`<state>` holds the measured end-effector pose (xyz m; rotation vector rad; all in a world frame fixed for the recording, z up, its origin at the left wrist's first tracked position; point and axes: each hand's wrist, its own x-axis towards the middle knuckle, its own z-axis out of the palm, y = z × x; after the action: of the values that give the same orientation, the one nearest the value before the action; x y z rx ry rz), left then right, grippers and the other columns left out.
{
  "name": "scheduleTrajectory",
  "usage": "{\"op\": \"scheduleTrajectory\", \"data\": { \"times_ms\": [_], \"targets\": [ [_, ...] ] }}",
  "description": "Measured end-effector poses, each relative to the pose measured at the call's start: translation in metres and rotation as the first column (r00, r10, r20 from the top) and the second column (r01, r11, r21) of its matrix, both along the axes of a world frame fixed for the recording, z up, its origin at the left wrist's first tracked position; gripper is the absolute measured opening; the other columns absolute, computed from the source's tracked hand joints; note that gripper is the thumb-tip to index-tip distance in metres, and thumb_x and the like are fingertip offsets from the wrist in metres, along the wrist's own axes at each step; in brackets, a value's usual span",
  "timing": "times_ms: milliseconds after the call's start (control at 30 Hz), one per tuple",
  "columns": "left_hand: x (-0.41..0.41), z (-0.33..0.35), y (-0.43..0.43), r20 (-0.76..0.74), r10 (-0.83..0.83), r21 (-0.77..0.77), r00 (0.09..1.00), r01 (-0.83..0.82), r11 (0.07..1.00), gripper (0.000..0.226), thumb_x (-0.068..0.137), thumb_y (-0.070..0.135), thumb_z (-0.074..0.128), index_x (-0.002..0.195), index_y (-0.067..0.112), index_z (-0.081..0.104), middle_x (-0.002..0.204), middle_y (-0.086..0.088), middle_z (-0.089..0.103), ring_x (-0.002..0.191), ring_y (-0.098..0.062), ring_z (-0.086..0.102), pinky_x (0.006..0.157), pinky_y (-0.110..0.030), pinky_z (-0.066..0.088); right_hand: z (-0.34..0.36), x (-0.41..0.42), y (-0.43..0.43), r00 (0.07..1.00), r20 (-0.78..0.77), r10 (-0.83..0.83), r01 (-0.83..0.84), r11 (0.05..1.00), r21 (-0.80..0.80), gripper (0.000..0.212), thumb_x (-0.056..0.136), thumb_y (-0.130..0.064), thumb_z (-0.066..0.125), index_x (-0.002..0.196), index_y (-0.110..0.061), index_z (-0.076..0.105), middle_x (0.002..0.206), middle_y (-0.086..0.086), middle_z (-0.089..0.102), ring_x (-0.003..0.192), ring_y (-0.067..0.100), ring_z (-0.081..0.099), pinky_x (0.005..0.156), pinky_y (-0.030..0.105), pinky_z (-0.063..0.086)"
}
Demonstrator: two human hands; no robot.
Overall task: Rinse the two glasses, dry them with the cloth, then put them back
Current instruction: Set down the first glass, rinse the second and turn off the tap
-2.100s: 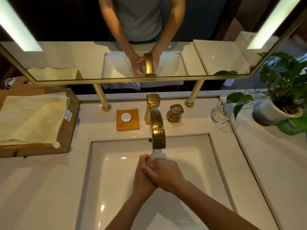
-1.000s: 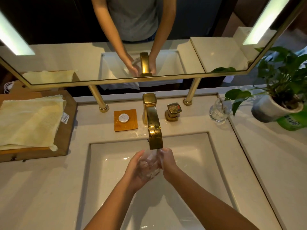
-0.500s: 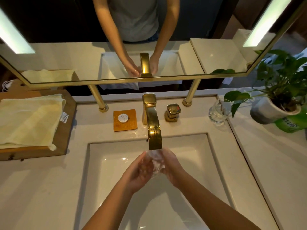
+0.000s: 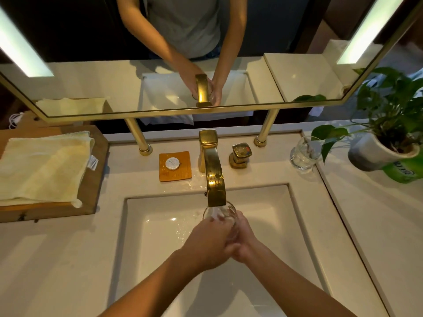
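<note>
The scene is dim and warm-toned. A light strip at the upper left of the frame and a second strip at the upper right burn out to white. Glare runs down the gold tap, and small highlights dot the wet sink. The glass at centre looks smeared. Straight edges bow toward the corners.

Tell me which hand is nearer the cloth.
Left. The left hand is over the sink, right of the cloth; the right hand is beside the left, farther right. Both hold the glass under the tap.
</note>
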<state>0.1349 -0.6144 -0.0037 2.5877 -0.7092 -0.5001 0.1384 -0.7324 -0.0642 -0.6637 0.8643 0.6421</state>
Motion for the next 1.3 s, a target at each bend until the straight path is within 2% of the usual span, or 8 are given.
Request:
{"op": "scheduleTrajectory", "data": {
  "times_ms": [267, 433, 600, 667, 833, 1033, 1167, 1300],
  "targets": [
    [0.020, 0.001, -0.011, 0.008, 0.171, 0.196, 0.985, -0.170, 0.966, 0.035, 0.095, 0.037, 0.039, 0.096, 0.014, 0.064, 0.085, -0.005, 0.064, 0.089, -0.025, 0.061, 0.068, -0.028, 0.038, -0.002, 0.001, 0.026, 0.991, -0.091, -0.097, 0.103, 0.993, 0.060, 0.060, 0.090, -0.057, 0.051, 0.112, -0.004, 0.067, 0.099, 0.020, 0.071, 0.103, 0.034, 0.065, 0.088, 0.045, 0.051],
    [0.027, 0.011, 0.024, -0.033, -0.083, 0.196, 0.996, 0.088, 0.977, 0.022, 0.096, 0.022, 0.045, 0.111, 0.012, 0.059, 0.096, -0.004, 0.065, 0.082, -0.018, 0.063, 0.073, -0.025, 0.048, -0.003, 0.016, 0.021, 0.998, -0.022, -0.058, 0.058, 0.998, 0.025, 0.051, 0.092, -0.053, 0.049, 0.097, -0.007, 0.069, 0.080, 0.014, 0.071, 0.071, 0.024, 0.070, 0.057, 0.033, 0.057],
    [0.017, -0.008, -0.009, -0.181, 0.288, 0.330, 0.941, -0.217, 0.918, 0.025, 0.089, 0.038, 0.053, 0.100, 0.021, 0.067, 0.093, 0.004, 0.065, 0.086, -0.011, 0.063, 0.074, -0.020, 0.051, -0.008, 0.013, 0.038, 0.988, 0.101, -0.117, 0.123, 0.991, -0.059, 0.036, 0.088, -0.038, 0.058, 0.101, -0.007, 0.071, 0.102, 0.019, 0.063, 0.105, 0.033, 0.061, 0.081, 0.042, 0.053],
    [0.014, -0.019, -0.013, 0.064, 0.222, 0.194, 0.973, -0.230, 0.954, 0.028, 0.095, 0.033, 0.046, 0.107, 0.014, 0.063, 0.099, -0.002, 0.065, 0.091, -0.015, 0.063, 0.083, -0.025, 0.051, -0.014, 0.013, 0.032, 0.985, 0.091, -0.147, 0.150, 0.988, -0.033, 0.046, 0.086, -0.049, 0.056, 0.102, -0.008, 0.067, 0.098, 0.018, 0.060, 0.102, 0.029, 0.062, 0.088, 0.042, 0.047],
    [0.024, -0.019, 0.010, 0.061, -0.136, 0.068, 0.989, 0.132, 0.989, 0.021, 0.096, 0.027, 0.044, 0.106, 0.015, 0.059, 0.098, -0.006, 0.064, 0.072, -0.015, 0.060, 0.060, -0.022, 0.051, -0.026, 0.002, 0.016, 0.993, 0.021, -0.116, 0.116, 0.993, 0.004, 0.047, 0.088, -0.046, 0.046, 0.096, -0.008, 0.071, 0.086, 0.014, 0.068, 0.083, 0.025, 0.064, 0.069, 0.036, 0.048],
    [0.022, -0.035, -0.001, 0.000, 0.153, -0.100, 0.988, -0.152, 0.983, 0.026, 0.094, 0.037, 0.047, 0.104, 0.025, 0.068, 0.101, 0.002, 0.067, 0.088, -0.010, 0.063, 0.079, -0.024, 0.051, -0.010, 0.014, 0.001, 0.992, 0.123, 0.012, -0.003, 0.997, -0.072, 0.035, 0.093, -0.036, 0.053, 0.110, -0.008, 0.064, 0.093, 0.015, 0.068, 0.085, 0.024, 0.064, 0.069, 0.033, 0.051],
    [0.020, -0.029, 0.001, -0.203, 0.243, -0.320, 0.949, -0.298, 0.899, 0.017, 0.092, 0.027, 0.056, 0.091, 0.026, 0.072, 0.086, 0.015, 0.066, 0.077, 0.004, 0.060, 0.078, -0.017, 0.048, 0.023, 0.023, -0.024, 0.763, 0.349, 0.543, -0.218, 0.726, -0.652, 0.017, 0.098, -0.022, 0.051, 0.100, -0.012, 0.065, 0.093, 0.009, 0.066, 0.089, 0.018, 0.063, 0.074, 0.025, 0.050],
    [0.010, -0.021, 0.000, -0.545, 0.281, -0.428, 0.790, -0.550, 0.717, 0.018, 0.092, 0.013, 0.055, 0.089, 0.010, 0.073, 0.081, 0.012, 0.068, 0.073, 0.006, 0.065, 0.072, -0.015, 0.052, 0.048, 0.049, -0.044, 0.539, 0.277, 0.795, -0.024, 0.344, -0.939, 0.015, 0.094, -0.015, 0.055, 0.101, -0.021, 0.066, 0.099, -0.005, 0.064, 0.093, 0.007, 0.058, 0.080, 0.023, 0.046]
  ]
}}
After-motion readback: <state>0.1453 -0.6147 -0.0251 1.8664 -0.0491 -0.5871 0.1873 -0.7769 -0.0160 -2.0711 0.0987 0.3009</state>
